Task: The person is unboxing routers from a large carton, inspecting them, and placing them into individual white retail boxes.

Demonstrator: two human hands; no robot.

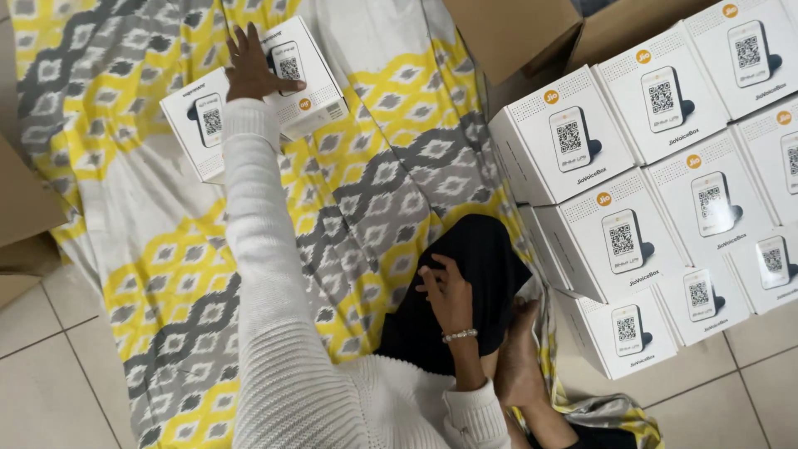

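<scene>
Two white boxes [249, 91] under left hand [252, 66].

Sleeve hides part of the nearer white box [199, 125]

A tiled floor [50, 374] carries a patterned yellow-grey sheet [166, 274], white boxes [665, 191] and cardboard cartons [25, 216].

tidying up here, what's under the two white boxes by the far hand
A yellow, grey and white patterned sheet lies under both white boxes. The left hand rests on top; the floor below is covered.
</scene>
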